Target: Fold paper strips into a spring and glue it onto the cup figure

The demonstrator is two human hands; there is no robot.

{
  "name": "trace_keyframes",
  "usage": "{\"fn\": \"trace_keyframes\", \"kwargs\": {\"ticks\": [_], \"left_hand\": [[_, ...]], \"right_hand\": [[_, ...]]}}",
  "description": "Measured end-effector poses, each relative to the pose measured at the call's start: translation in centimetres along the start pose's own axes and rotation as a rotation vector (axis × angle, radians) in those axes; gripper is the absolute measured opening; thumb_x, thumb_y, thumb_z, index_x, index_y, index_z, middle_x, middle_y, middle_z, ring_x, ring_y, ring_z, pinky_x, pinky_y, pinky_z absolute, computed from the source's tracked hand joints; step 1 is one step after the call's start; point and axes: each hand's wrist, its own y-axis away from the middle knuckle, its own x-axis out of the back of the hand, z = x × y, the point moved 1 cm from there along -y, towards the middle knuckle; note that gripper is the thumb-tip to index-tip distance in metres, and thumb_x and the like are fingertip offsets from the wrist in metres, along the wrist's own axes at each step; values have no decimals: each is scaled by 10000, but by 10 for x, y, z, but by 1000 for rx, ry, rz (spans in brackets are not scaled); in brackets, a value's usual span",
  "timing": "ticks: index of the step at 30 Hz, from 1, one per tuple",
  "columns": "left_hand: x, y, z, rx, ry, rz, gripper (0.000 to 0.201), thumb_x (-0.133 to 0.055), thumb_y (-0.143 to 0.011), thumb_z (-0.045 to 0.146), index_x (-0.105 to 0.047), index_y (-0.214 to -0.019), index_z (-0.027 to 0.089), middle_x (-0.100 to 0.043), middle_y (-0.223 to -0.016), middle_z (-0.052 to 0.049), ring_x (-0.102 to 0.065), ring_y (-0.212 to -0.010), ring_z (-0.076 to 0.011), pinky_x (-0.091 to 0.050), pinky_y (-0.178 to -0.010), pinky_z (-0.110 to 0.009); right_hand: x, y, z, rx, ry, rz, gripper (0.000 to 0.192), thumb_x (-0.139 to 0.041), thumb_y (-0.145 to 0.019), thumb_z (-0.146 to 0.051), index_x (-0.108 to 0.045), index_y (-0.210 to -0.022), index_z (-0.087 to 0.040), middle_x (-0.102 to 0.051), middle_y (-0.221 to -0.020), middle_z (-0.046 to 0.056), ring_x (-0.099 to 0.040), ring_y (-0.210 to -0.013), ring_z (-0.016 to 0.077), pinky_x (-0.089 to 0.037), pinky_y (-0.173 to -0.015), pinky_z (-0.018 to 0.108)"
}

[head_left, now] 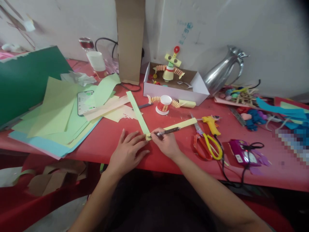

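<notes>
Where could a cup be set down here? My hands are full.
Bare red table lies between the paper pile and the left hand, and between the paper cup and the pen. Crowded around the scissors.

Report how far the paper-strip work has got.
Done: a cup figure with folded arms stands in the box; a second cup has arms too. In hand: left hand pins two crossed strips at their corner; right hand holds a pen there. Left: the strips are unfolded.
</notes>
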Motion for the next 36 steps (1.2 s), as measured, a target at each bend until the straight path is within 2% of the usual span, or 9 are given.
{"fn": "trace_keyframes", "kwargs": {"ticks": [20, 29, 36], "left_hand": [[0, 0, 0, -3, -14, -3, 313, -526, -929, 418, -667, -1185, 305, -652, -1302, -38, -494, -1302, -305, -170, -1172, -631], [1, -1, 1, -4, -29, -25, 324, -520, -935, 410, -657, -1205, 297, -649, -1307, -39, -487, -1308, -296, -176, -1175, -624], [2, -1, 2, 7, -50, -28, 327, -506, -940, 428, -664, -1183, 277, -642, -1321, -42, -494, -1305, -295, -180, -1174, -617]], "right_hand": [[0, 0, 1, -4, -25, -7, 170, -540, -895, -334, -632, -820, -211, -628, -689, -4, -574, -642, 150, -455, -631, 247], [2, 1, 0, -4, -13, 6, 180, -514, -906, -324, -616, -814, -206, -556, -626, -23, -498, -556, 131, -395, -556, 240], [1, 0, 0, 25, -39, 6, 194, -516, -914, -323, -628, -815, -199, -580, -664, -14, -512, -598, 129, -399, -584, 231]]}}
